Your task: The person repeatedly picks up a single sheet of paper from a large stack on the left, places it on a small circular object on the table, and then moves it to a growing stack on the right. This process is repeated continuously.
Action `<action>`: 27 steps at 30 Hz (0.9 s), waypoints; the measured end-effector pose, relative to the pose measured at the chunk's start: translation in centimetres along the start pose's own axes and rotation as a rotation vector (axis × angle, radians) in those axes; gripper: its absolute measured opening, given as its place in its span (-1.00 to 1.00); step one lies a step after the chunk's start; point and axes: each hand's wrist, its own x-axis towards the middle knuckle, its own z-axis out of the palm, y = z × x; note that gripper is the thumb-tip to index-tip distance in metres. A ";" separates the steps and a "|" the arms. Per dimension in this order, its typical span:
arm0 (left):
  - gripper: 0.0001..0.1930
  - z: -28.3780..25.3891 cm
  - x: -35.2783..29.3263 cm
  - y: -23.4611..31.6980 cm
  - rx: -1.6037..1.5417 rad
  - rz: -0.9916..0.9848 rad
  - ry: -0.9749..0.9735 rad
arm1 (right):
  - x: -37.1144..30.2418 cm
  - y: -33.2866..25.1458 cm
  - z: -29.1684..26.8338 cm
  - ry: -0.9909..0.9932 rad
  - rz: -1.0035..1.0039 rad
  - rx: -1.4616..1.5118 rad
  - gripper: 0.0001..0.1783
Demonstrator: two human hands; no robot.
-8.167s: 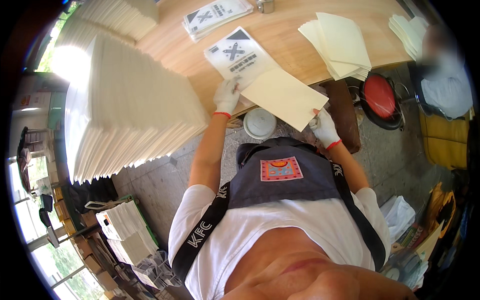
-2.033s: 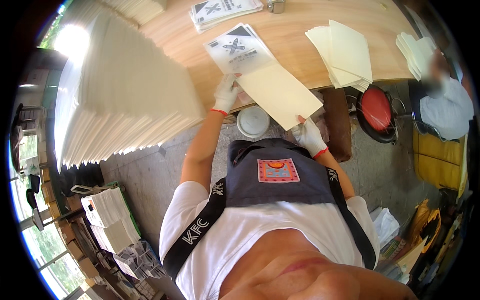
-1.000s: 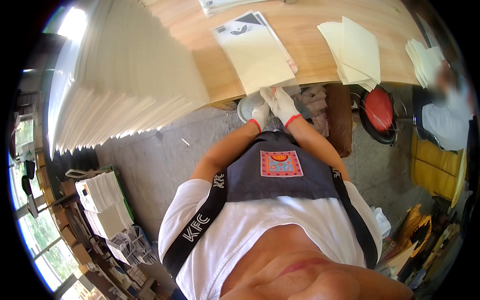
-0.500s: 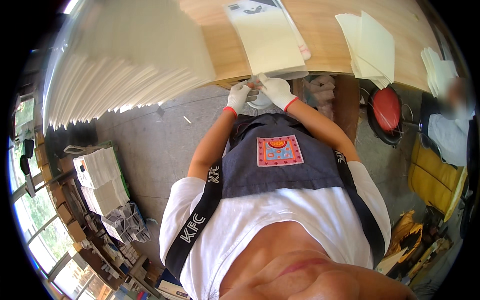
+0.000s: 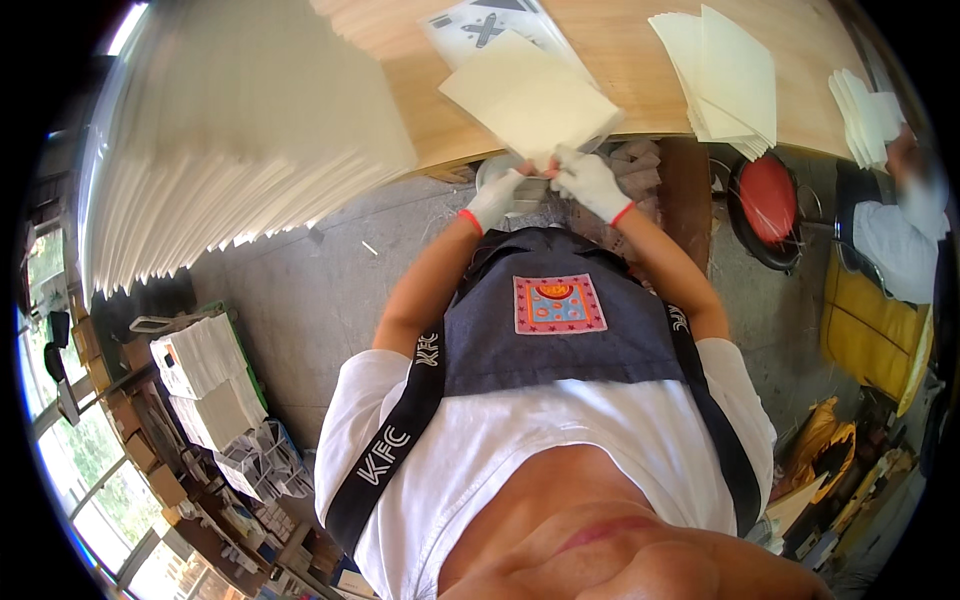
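A cream rectangular sheet or thin stack (image 5: 530,95) lies turned at the table's front edge, one corner pointing at me. Clear film shows along its right side, like a plastic sleeve. At that near corner, my left hand (image 5: 494,197), in a white glove with a red cuff, is closed with its fingertips pinching the edge. Beside it my right hand (image 5: 592,185), gloved the same way, pinches the same corner. The fingertips of both hands nearly meet. What exactly lies between them is partly hidden.
A large stack of cream sheets (image 5: 250,120) fills the table's left. Under the cream sheet lies a printed white packet (image 5: 480,28). Fanned cream sheets (image 5: 730,85) sit at right, near another person's arm (image 5: 920,195). A red-seated stool (image 5: 768,200) stands below the wooden table (image 5: 640,90).
The cream sheet has turned so that a corner points toward me, uncovering more of the printed packet. Both hands have shifted slightly right with its near end.
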 end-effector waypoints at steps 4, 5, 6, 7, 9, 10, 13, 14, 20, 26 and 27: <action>-0.79 0.2 1.4 0.1 0.083 0.286 0.303 | -0.4 -0.9 1.3 -0.189 -0.078 -0.013 -0.88; -0.78 -1.2 1.3 0.3 0.087 0.320 0.296 | -1.1 -2.0 0.8 -0.238 -0.009 0.020 -0.86; -0.77 -1.7 0.5 1.0 0.093 0.350 0.289 | -1.6 -2.4 0.4 -0.287 0.062 0.055 -0.85; -0.71 -1.9 -0.5 1.6 0.066 0.200 0.162 | -1.6 -2.1 0.1 -0.258 0.079 0.033 -0.87; -0.75 -2.4 -1.3 1.0 0.065 0.170 0.149 | -1.0 -1.5 0.6 -0.145 0.085 0.026 -0.85; -0.76 -2.8 -1.5 0.6 0.064 0.156 0.143 | -0.6 -1.3 0.8 -0.089 0.087 0.023 -0.85; -0.76 -3.4 -1.4 -0.4 0.006 0.100 0.142 | 1.1 -0.4 2.5 -0.061 -0.111 -0.148 -0.82; -0.77 -3.8 -1.3 -0.7 0.008 0.093 0.156 | 1.7 -0.5 3.1 -0.040 -0.190 -0.153 -0.81; -0.81 -3.4 -2.1 -0.2 0.021 0.136 0.098 | 4.3 -1.5 5.4 -0.250 -0.179 -0.589 -0.80; -0.78 -3.5 -3.4 -0.3 0.041 0.185 0.319 | 0.0 0.6 -1.3 0.165 0.294 0.709 -0.86; -0.80 -4.0 -3.6 -0.3 0.139 0.222 0.297 | -1.0 6.0 -3.7 0.372 0.264 0.904 -0.87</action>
